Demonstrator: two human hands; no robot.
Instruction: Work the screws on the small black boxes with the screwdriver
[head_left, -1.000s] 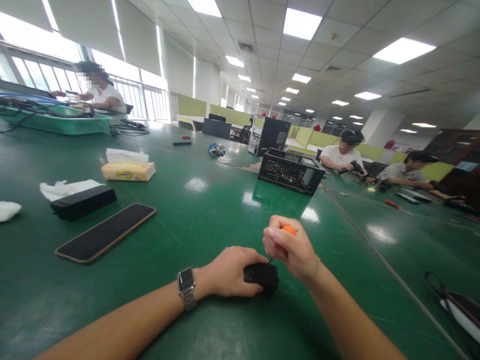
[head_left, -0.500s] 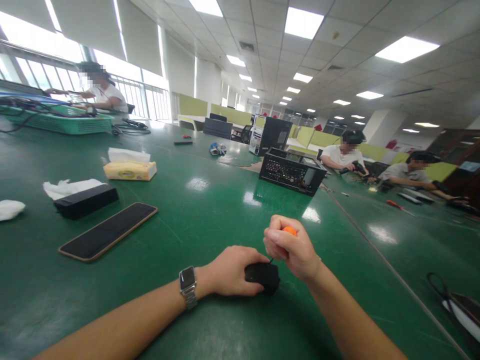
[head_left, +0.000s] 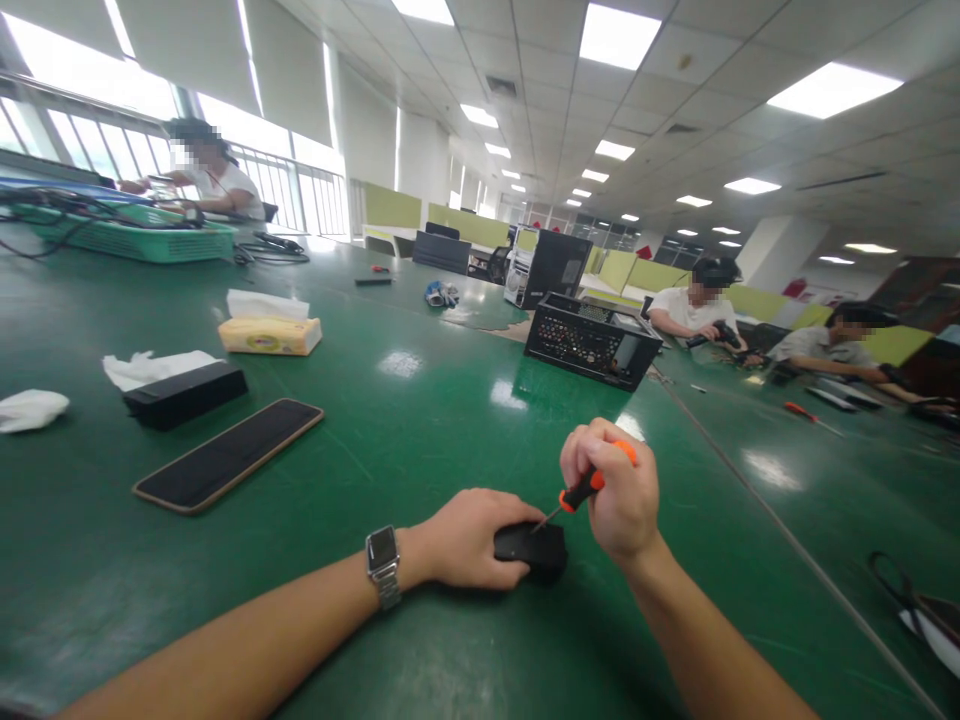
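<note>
Screwdriver tilted further, orange-black handle, black block

The tabletop looks glossy, the block matt plastic (screwdriver shaft metal).

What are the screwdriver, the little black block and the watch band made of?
Screwdriver: the handle is probably plastic or rubber, coloured solid orange and black; its thin, straight, greyish shaft looks like metal.
Black block: perhaps plastic, being evenly dark and fairly dull, though painted metal is possible.
Watch band: likely metal, silvery with a slight shine.
</note>
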